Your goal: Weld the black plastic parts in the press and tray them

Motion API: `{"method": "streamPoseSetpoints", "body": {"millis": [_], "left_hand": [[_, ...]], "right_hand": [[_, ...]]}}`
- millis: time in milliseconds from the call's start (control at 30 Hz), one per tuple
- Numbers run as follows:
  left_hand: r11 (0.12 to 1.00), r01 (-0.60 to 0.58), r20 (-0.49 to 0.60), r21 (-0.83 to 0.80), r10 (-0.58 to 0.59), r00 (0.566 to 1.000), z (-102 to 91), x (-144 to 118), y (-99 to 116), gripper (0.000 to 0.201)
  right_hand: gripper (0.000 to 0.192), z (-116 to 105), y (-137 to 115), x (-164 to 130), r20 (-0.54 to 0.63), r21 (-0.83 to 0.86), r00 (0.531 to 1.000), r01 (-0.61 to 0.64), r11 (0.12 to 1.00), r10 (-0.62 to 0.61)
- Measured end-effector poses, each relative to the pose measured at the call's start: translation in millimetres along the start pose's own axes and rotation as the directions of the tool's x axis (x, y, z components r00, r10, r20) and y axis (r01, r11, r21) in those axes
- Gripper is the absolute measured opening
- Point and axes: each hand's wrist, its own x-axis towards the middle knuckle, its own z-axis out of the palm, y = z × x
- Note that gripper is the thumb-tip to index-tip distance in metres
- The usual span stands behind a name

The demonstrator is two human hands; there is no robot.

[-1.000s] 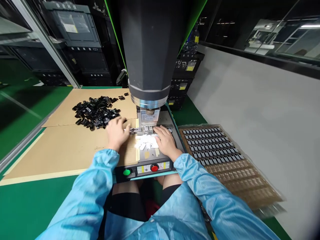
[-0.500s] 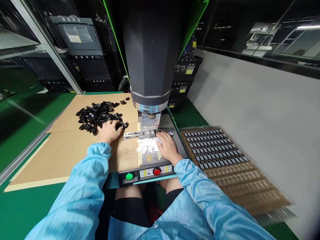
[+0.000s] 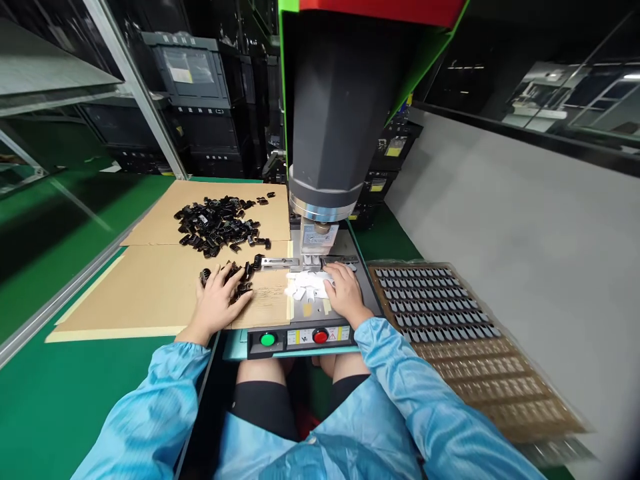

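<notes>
- left hand [image 3: 219, 301] lies palm down on the cardboard [image 3: 150, 293], fingers [image 3: 226, 275] spread and slightly curled over a small clump of black parts [image 3: 243, 279].
- that clump sits under and just beyond the left fingertips, some pieces touching them; whether any piece is pinched cannot be told.
- the main pile [image 3: 217, 225] of the same black parts lies farther out past the left fingertips, on the far cardboard sheet, apart from the clump.
- right hand [image 3: 346, 293] rests palm down on the machine base [image 3: 360, 280], fingers [image 3: 337, 272] close together and bent down at the tips.
- the right fingertips touch the white pieces [image 3: 306, 285], which lie just to the thumb side of that hand, between the two hands.
- whether the right fingers grip anything cannot be told; the hand covers what is beneath it.
- a metal fixture [image 3: 280, 262] runs just beyond the right fingertips, under the press head [image 3: 334, 120].
- a green button [image 3: 267, 339] and a red button [image 3: 321, 337] sit on the front panel, on the wrist side of both hands.
- a tray [image 3: 500, 373] with rows of grey parts [image 3: 435, 300] lies off the little-finger side of the right hand, near but not touching.
- blue sleeves [image 3: 400, 387] cover both forearms.
</notes>
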Motion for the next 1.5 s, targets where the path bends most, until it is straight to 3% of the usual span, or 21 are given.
{"method": "streamPoseSetpoints", "body": {"millis": [167,367,467,600,800,967,1100,1233,1367,1433,1500], "left_hand": [[0.999,-0.02,0.036,-0.042,0.022,0.999,-11.4,-22,-23,0.07],[0.989,0.061,-0.154,-0.132,-0.081,0.985,-19.0,-40,-54,0.064],[0.98,0.112,-0.195,-0.165,-0.144,0.97,-19.6,-48,-71,0.064],[0.974,0.167,-0.164,-0.155,-0.192,0.968,-21.1,-53,-90,0.068],[0.95,0.3,-0.1,-0.085,-0.307,0.946,-27.2,-56,-101,0.063],[0.951,0.293,-0.109,-0.098,-0.303,0.947,-26.4,-57,-100,0.049],[0.933,0.302,-0.1,-0.197,-0.326,0.94,-25.3,-54,-92,0.055],[0.915,0.289,-0.093,-0.281,-0.325,0.941,-27.4,-52,-79,0.058],[0.876,0.124,-0.157,-0.466,-0.22,0.963,-29.4,-55,-57,0.054],[0.852,0.023,-0.19,-0.524,-0.143,0.971,-31.3,-56,-41,0.049],[0.84,-0.081,-0.227,-0.536,-0.051,0.972,-34.4,-57,-25,0.04]], "right_hand": [[0.034,11,-38,11,-0.008,0.014,1.0,-0.027,1.0,0.027],[0.034,58,-129,35,0.218,0.102,0.966,0.118,0.988,-0.138],[0.039,84,-157,44,0.295,0.099,0.929,0.204,0.974,-0.224],[0.026,104,-168,49,0.374,0.023,0.892,0.266,0.964,-0.255],[0.016,100,-167,45,0.357,-0.008,0.881,0.336,0.942,-0.311],[0.018,94,-164,41,0.386,-0.004,0.866,0.347,0.938,-0.319],[0.013,90,-154,41,0.385,-0.04,0.889,0.284,0.958,-0.247],[0.008,83,-148,40,0.397,-0.008,0.878,0.295,0.956,-0.267],[0.018,78,-159,42,0.321,0.089,0.913,0.237,0.967,-0.253],[0.03,78,-168,46,0.288,0.204,0.937,0.144,0.968,-0.2],[0.033,80,-176,52,0.335,0.353,0.933,0.004,0.936,-0.13]]}}
